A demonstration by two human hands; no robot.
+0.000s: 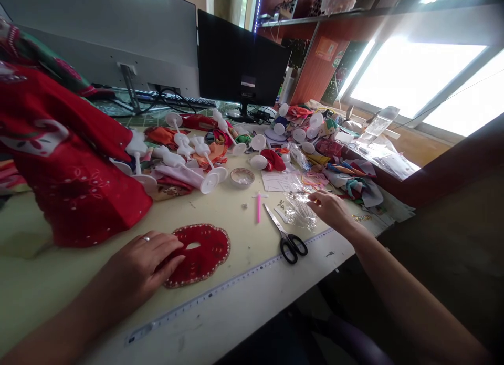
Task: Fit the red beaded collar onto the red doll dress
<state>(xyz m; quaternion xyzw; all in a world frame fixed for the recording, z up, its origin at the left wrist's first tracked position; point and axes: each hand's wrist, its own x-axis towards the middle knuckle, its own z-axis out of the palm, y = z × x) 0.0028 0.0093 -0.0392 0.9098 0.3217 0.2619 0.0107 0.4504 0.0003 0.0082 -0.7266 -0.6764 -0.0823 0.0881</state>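
Note:
My left hand (147,260) lies over the left edge of a small red fabric collar (207,252), its fingers stretched out and a ring on one of them. The collar is trimmed with beads along its rim and has an opening in the middle. My right hand (329,207) is at the clear plastic packets (301,212), with thumb and fingertips drawn together; whatever is between them is too small to make out. Left of the packets are black-handled scissors (289,241), half spread, a pink pen-like tool (259,207) and a small round dish (242,178).
A long clear ruler (236,281) runs along the table's front. A red embroidered garment (90,181) stands at left. White doll-size stands (210,181) and heaped fabric pieces (350,178) crowd the back, before two monitors (242,60). A gold chain (361,218) lies by my right wrist.

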